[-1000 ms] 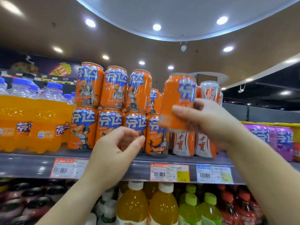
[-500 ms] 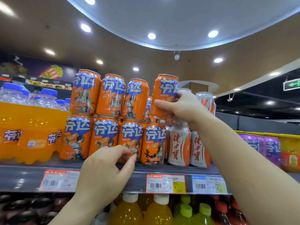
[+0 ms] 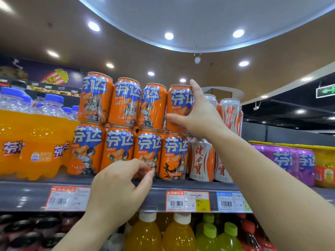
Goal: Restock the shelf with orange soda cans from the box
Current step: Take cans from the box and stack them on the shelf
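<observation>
The right hand covers the right side of the top-row orange can and most of the silver can behind it. The left hand hides part of the shelf edge. Price label print is too small to read. Lower bottles are cut off by the bottom edge.
</observation>
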A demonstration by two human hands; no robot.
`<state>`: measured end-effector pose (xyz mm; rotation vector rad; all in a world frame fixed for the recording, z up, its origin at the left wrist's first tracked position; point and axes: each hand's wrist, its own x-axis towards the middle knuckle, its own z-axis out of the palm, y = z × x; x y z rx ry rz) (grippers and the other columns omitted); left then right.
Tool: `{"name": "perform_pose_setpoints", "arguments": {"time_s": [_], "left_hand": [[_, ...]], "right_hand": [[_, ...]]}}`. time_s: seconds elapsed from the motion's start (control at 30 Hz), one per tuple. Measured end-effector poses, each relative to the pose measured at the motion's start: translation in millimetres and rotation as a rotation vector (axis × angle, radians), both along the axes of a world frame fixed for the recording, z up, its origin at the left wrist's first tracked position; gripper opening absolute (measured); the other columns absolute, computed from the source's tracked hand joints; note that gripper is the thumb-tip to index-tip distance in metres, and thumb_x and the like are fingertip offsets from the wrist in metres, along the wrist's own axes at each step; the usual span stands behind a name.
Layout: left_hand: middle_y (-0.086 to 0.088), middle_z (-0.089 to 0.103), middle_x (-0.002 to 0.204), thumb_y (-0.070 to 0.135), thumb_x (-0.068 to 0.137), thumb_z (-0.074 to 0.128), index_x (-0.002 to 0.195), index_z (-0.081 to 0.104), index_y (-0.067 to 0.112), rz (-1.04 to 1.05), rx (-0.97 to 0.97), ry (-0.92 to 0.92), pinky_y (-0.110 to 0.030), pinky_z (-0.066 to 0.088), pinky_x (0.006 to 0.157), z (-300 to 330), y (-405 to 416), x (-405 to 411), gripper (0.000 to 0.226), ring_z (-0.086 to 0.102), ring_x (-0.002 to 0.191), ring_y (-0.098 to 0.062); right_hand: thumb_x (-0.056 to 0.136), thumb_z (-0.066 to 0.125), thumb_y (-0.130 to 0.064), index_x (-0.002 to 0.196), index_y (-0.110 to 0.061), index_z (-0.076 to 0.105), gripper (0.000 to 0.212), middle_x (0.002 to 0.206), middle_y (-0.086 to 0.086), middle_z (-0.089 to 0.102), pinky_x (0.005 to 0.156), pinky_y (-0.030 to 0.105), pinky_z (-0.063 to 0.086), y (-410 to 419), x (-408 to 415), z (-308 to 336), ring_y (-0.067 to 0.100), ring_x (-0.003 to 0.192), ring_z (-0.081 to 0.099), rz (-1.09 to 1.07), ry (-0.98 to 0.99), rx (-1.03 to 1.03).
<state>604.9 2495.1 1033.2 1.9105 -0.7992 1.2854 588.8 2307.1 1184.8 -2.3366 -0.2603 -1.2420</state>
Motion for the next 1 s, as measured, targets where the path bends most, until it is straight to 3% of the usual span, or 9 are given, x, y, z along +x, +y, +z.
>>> {"name": "perform_pose_setpoints", "arguments": {"time_s": [0.23,0.37,0.53,0.6,0.7,0.77,0.83,0.9,1.0], "left_hand": [[0.022,0.063,0.067,0.052,0.084,0.047,0.081,0.07,0.031,0.021,0.006,-0.01,-0.024,0.05,0.051,-1.2,-0.5,1.4,0.032,0.058,0.065,0.002],[0.021,0.063,0.066,0.052,0.084,0.047,0.08,0.07,0.031,0.022,0.006,-0.021,-0.024,0.05,0.05,-1.8,-0.7,1.0,0.032,0.058,0.064,0.002],[0.018,0.064,0.065,0.051,0.083,0.047,0.079,0.07,0.03,0.045,0.002,-0.042,-0.03,0.052,0.049,-2.2,-1.4,2.1,0.032,0.06,0.063,-0.004],[0.017,0.064,0.064,0.051,0.083,0.047,0.079,0.07,0.03,0.055,0.004,-0.046,-0.029,0.051,0.049,-2.4,-1.8,2.6,0.032,0.059,0.062,-0.005],[0.018,0.064,0.064,0.051,0.083,0.048,0.078,0.07,0.03,0.064,0.016,-0.054,-0.027,0.051,0.048,-2.9,-1.8,3.5,0.031,0.059,0.061,-0.003],[0.019,0.063,0.064,0.051,0.083,0.048,0.077,0.07,0.03,0.066,0.021,-0.063,-0.025,0.05,0.046,-3.3,-1.4,4.2,0.03,0.058,0.06,-0.003],[0.019,0.061,0.062,0.05,0.083,0.048,0.076,0.069,0.031,0.067,0.023,-0.079,-0.021,0.047,0.045,-3.4,-1.5,5.4,0.03,0.056,0.058,-0.002],[0.021,0.06,0.062,0.05,0.083,0.048,0.076,0.069,0.031,0.062,0.026,-0.087,-0.02,0.046,0.044,-3.4,-1.8,7.0,0.029,0.056,0.057,0.0],[0.022,0.059,0.063,0.05,0.081,0.048,0.081,0.069,0.03,0.054,0.031,-0.09,-0.022,0.047,0.043,-3.7,-1.6,8.9,0.029,0.056,0.058,0.0]], "right_hand": [[0.07,0.077,-0.063,0.155,-0.026,0.01,0.114,0.138,0.002,0.055,0.079,0.029,0.048,0.3,4.2,6.1,0.018,0.113,0.059,-0.133,0.035,-0.069],[0.066,0.068,-0.078,0.153,-0.027,0.012,0.115,0.131,0.0,0.061,0.071,0.031,0.048,-3.6,6.9,7.3,0.02,0.108,0.062,-0.275,0.024,-0.166],[0.064,0.069,-0.077,0.152,-0.027,0.019,0.113,0.132,-0.001,0.06,0.073,0.03,0.044,-9.2,7.7,14.3,0.02,0.112,0.06,-0.262,0.043,-0.194],[0.062,0.067,-0.081,0.151,-0.025,0.025,0.113,0.133,0.0,0.058,0.077,0.032,0.044,-9.0,7.0,18.2,0.022,0.116,0.058,-0.31,0.03,-0.238],[0.058,0.06,-0.089,0.141,-0.025,0.045,0.106,0.115,0.002,0.052,0.076,0.035,0.045,-7.9,0.7,29.7,0.023,0.107,0.057,-0.419,-0.027,-0.327],[0.056,0.054,-0.092,0.139,-0.028,0.05,0.105,0.12,0.004,0.053,0.085,0.04,0.044,-9.2,-3.8,41.3,0.026,0.113,0.052,-0.464,-0.077,-0.405],[0.05,0.047,-0.097,0.141,-0.037,0.046,0.109,0.129,0.003,0.057,0.099,0.044,0.034,-12.6,-9.5,56.5,0.027,0.128,0.04,-0.445,-0.048,-0.482],[0.041,0.042,-0.1,0.141,-0.049,0.04,0.112,0.13,-0.004,0.061,0.11,0.046,0.017,-17.6,-14.9,73.2,0.023,0.138,0.03,-0.359,0.101,-0.533],[0.04,0.048,-0.097,0.14,-0.058,0.033,0.108,0.141,-0.009,0.056,0.117,0.054,-0.006,-22.6,-14.4,92.5,0.018,0.144,0.032,-0.284,0.325,-0.624]]}}
